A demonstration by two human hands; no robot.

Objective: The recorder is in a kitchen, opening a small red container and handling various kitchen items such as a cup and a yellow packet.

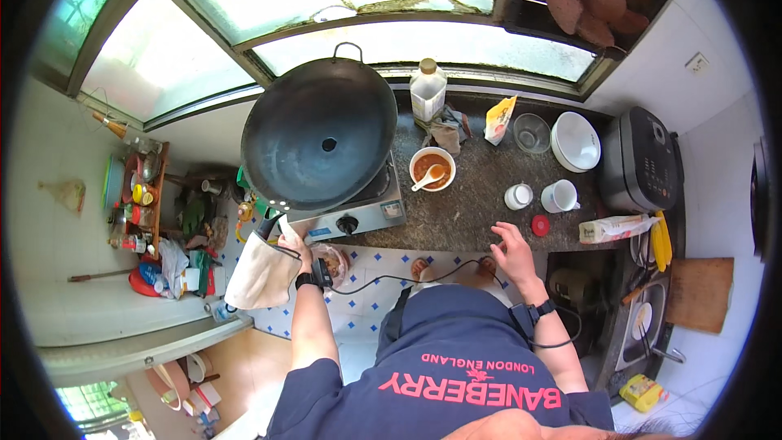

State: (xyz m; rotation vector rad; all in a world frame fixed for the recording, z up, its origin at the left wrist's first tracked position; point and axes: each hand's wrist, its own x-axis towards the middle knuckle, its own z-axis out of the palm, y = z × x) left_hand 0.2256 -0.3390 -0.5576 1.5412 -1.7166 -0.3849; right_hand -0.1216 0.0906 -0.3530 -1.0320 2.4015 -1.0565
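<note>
A large dark wok (321, 134) is tilted over a gas stove (348, 223), its inside facing me. My left hand (295, 244) grips the wok's handle together with a light cloth (259, 272); the cloth hides part of the grip. My right hand (512, 250) is raised by the counter's front edge, fingers apart and holding nothing. Near it are a red lid (540, 225), a small white jar (518, 197) and a white mug (559, 196). A white bowl (432, 153) of reddish sauce holds a white spoon (429, 178), just right of the stove.
On the counter (452, 220) stand a plastic bottle (427, 95), a crumpled rag (445, 134), a yellow packet (500, 119), a clear bowl (532, 133), a white bowl (575, 142) and a rice cooker (638, 159). A sink (632, 348) lies far right. A spice shelf (162, 195) is left.
</note>
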